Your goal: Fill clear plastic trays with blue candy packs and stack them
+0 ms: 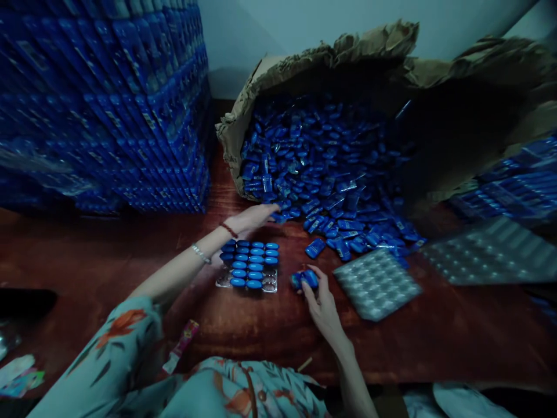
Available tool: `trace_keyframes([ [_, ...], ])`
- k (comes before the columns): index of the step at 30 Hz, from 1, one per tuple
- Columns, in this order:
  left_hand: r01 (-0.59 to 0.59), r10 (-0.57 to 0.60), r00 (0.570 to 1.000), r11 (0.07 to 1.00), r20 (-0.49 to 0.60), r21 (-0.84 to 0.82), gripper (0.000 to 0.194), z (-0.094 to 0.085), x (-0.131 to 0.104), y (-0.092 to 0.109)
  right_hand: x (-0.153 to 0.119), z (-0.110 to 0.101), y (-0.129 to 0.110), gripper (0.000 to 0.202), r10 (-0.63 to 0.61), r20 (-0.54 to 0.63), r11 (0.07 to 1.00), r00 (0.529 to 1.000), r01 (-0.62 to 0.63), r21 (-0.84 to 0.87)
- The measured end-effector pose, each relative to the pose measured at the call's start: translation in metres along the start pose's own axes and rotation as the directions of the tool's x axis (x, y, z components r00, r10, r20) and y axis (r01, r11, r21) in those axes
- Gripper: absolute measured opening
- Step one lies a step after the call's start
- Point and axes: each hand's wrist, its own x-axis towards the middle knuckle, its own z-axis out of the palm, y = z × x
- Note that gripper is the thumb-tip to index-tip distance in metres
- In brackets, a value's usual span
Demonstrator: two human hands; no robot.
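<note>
My left hand (257, 216) reaches to the near left edge of a heap of small blue plastic cases (313, 157). Its fingers stretch over a few of them; their undersides are hidden. A cluster of blue cases (308, 280) is gripped in my right hand (321, 299), above the table. Between my forearms lies a clear molded tray (270, 281), with shiny blue oval cases (256, 259) set in rows. Some of its near corner pockets show no blue case. One loose blue case (315, 248) rests beyond my right hand.
A torn cardboard box (237, 125) lies on its side, spilling the heap. Tall stacks of filled blue trays (143, 110) stand at left. Clear molded trays (378, 284) lie at right, near more blue packs (517, 194). A pink wrapper (183, 345) is near the table's front edge.
</note>
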Motion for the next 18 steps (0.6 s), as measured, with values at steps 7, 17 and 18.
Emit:
trace_keyframes([
  [7, 0.215, -0.254, 0.822, 0.967, -0.510, -0.135, 0.018, -0.048, -0.150, 0.018, 0.030, 0.036, 0.000, 0.018, -0.348, -0.021, 0.936, 0.937, 0.347, -0.054],
  [17, 0.387, -0.531, 0.633, 0.847, -0.563, -0.363, 0.019, 0.040, -0.231, 0.042, 0.038, 0.027, -0.040, 0.043, -0.363, 0.465, 0.462, 0.807, 0.589, -0.663],
  [18, 0.356, -0.477, 0.663, 0.879, -0.577, -0.317, 0.016, 0.045, -0.227, 0.043, 0.041, 0.027, -0.046, 0.044, -0.325, 0.511, 0.425, 0.796, 0.605, -0.673],
])
